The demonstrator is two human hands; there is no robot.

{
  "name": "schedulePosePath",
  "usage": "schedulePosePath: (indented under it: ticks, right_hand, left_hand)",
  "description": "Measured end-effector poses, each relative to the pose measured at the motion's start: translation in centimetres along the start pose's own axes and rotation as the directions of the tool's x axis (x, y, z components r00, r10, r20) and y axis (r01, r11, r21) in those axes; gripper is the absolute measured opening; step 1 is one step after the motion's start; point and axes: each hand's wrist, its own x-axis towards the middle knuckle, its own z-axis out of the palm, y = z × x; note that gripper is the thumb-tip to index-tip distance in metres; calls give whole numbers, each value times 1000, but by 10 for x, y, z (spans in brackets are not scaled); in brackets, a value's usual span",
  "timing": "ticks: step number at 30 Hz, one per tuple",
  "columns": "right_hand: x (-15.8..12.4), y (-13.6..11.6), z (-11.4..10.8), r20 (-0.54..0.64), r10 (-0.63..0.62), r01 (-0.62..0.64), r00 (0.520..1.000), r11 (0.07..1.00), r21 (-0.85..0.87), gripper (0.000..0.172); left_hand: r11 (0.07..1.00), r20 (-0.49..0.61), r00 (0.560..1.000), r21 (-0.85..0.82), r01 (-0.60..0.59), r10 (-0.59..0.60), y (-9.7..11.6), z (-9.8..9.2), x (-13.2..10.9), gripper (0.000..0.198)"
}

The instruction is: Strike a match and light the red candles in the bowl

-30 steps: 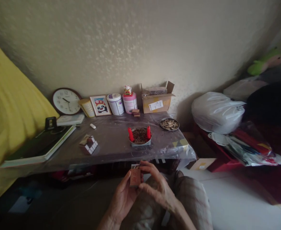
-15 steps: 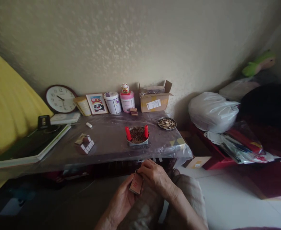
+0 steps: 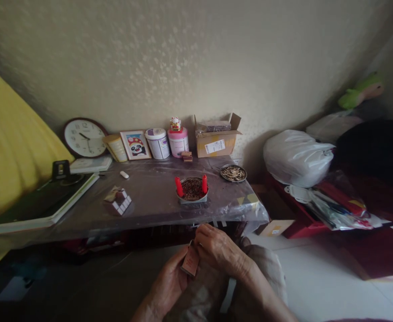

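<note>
My left hand (image 3: 169,281) grips a small reddish matchbox (image 3: 191,261) below the table's front edge, above my lap. My right hand (image 3: 216,248) is curled over the top end of the matchbox, fingertips pinched at its open end; what they pinch is too small to make out. Just beyond, on the plastic-covered table (image 3: 156,201), stands a round dish (image 3: 192,190) of dark material with two red candles (image 3: 179,186) upright at its sides. A metal plate of matchsticks (image 3: 233,172) lies to the right of it.
Along the wall stand a clock (image 3: 84,137), a framed panda picture (image 3: 136,144), two tins (image 3: 158,143), and an open cardboard box (image 3: 216,136). A cube puzzle (image 3: 118,201) and a large book (image 3: 45,203) lie at left. White bags (image 3: 297,156) and clutter fill the right.
The matchbox and both hands have dropped lower toward my lap, and the box has tilted. My right hand has closed more tightly over its top end.
</note>
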Motion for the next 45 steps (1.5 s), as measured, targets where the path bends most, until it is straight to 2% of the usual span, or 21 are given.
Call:
schedulePosePath:
  ticks: [4,9,14,20,24,27,30,38,45]
  right_hand:
    - [-2,4,-2,4,54,-54,999,999,1,9]
    - [-6,13,-9,-11,107,-106,994,991,86,14]
    - [-5,12,-17,-12,72,-70,997,990,120,15]
    - [-1,4,-14,5,27,-27,1000,982,188,14]
    - [0,4,-11,-63,53,-24,997,919,393,18]
    - [-3,7,-9,-137,150,-54,979,842,536,12]
    - [-7,11,-6,-208,243,-68,947,789,610,10]
    - [-13,10,4,-232,250,-79,940,821,566,11]
    - [-12,8,6,-266,295,-84,918,799,596,12]
  left_hand:
    - [1000,38,999,2,-26,26,2,7,-3,20]
    - [996,51,997,66,-53,50,1,3,0,28]
    - [994,29,998,87,-60,58,1,1,0,28]
    - [997,61,998,66,-30,26,-2,5,-1,24]
    - [999,72,997,40,-23,20,-3,6,-2,24]
    - [997,102,994,54,-53,48,-2,4,-2,25]
    - [995,90,993,57,-83,78,-1,4,-2,25]
    - [994,133,985,7,-110,108,0,9,-4,28]
    - [993,152,982,2,-116,115,-1,6,-3,30]
